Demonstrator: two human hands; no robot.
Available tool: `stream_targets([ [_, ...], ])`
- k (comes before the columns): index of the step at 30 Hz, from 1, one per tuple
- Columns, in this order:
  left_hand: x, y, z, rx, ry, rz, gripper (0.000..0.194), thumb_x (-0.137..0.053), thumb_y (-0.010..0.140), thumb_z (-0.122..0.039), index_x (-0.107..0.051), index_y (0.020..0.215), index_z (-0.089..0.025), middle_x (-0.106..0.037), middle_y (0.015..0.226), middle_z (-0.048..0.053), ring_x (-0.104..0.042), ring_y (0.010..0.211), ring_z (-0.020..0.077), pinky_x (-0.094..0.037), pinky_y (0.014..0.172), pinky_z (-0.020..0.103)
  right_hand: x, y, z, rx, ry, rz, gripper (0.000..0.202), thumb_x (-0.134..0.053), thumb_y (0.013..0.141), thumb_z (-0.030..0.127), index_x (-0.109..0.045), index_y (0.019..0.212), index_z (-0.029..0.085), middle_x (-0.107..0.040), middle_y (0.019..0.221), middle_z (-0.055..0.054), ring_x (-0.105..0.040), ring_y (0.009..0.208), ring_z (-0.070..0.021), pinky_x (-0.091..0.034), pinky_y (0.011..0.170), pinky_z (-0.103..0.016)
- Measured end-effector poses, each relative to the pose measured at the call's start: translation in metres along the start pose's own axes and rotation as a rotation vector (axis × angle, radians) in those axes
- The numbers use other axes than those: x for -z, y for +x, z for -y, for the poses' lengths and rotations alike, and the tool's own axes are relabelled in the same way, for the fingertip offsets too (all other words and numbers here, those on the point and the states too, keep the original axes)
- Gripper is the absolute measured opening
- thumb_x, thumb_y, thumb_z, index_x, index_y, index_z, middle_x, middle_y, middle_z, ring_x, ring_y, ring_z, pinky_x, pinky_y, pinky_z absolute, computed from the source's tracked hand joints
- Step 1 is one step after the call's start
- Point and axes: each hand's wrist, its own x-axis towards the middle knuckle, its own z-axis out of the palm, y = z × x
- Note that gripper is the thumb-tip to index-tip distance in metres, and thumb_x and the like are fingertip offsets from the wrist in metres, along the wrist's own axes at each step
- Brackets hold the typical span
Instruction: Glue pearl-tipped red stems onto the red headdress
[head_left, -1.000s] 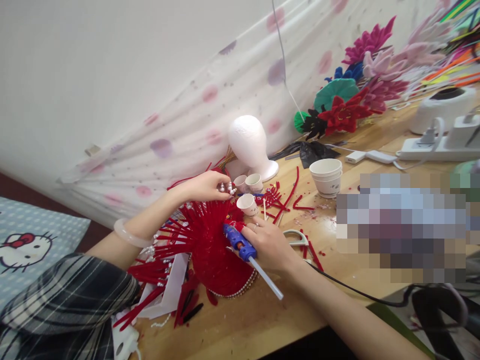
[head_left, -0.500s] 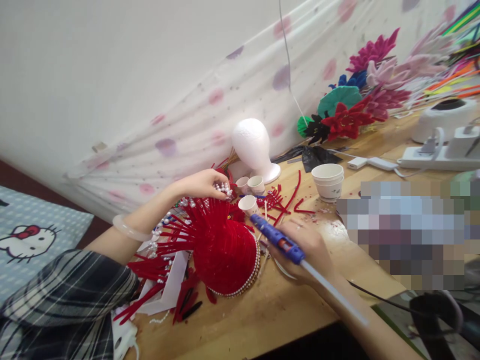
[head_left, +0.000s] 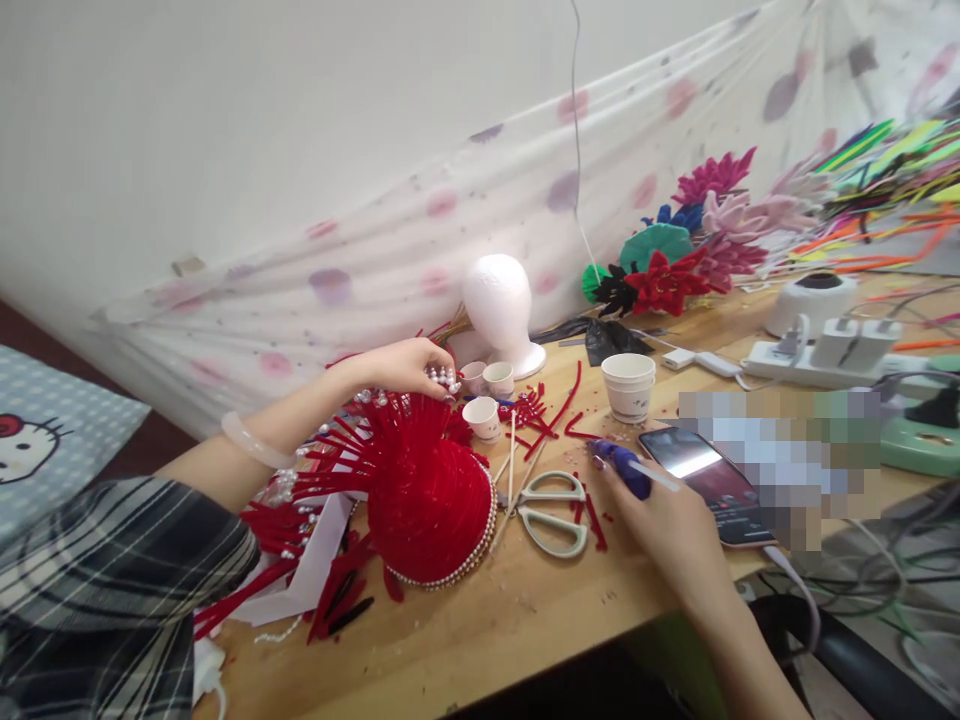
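Observation:
A red velvet headdress [head_left: 427, 500] with fanned strips on top and a pearl-beaded rim sits on the wooden table. At the fan's upper edge, my left hand [head_left: 416, 365] has its fingers closed on a cluster of white pearl beads [head_left: 444, 380]. Whether these beads are fixed to the strips I cannot tell. My right hand [head_left: 667, 525] grips a blue glue gun [head_left: 619, 465], a pale glue stick jutting from its back. It is low over the table, just left of a phone [head_left: 712, 490]. Between headdress and right hand lie white-handled scissors [head_left: 555, 515].
White paper cups [head_left: 480, 418] and a larger stacked cup [head_left: 628, 388] stand behind the headdress. A white foam head [head_left: 499, 310] rises at the back. Fuzzy flowers [head_left: 667, 283], a power strip [head_left: 780, 365] and cables fill the right. Red stems are scattered about.
My right hand has carried the glue gun away from the headdress, right towards the phone, uncovering the scissors. My left hand keeps its hold at the pearls. The view has shifted right.

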Motion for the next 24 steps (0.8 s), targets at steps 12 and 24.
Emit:
stream_targets([
  [12, -0.003, -0.005, 0.008, -0.031, 0.02, -0.047, 0.018, -0.061, 0.071, -0.027, -0.068, 0.084, -0.016, -0.067, 0.079, 0.001, -0.058, 0.07, 0.014, -0.04, 0.064, 0.025, 0.057, -0.072, 0.024, 0.388, 0.158, 0.088, 0.035, -0.052, 0.086, 0.054, -0.06, 0.069, 0.024, -0.061, 0.058, -0.003, -0.058, 0.049, -0.02, -0.042, 0.045, -0.029],
  [24, -0.002, -0.006, 0.003, -0.036, 0.007, -0.053, 0.015, -0.063, 0.072, -0.022, -0.068, 0.084, -0.015, -0.068, 0.076, 0.0, -0.058, 0.069, 0.013, -0.041, 0.064, 0.023, -0.051, 0.068, 0.153, 0.715, 0.686, 0.394, 0.01, -0.066, 0.077, 0.013, -0.069, 0.086, 0.015, -0.071, 0.082, -0.003, -0.062, 0.069, -0.0137, -0.047, 0.066, -0.026],
])
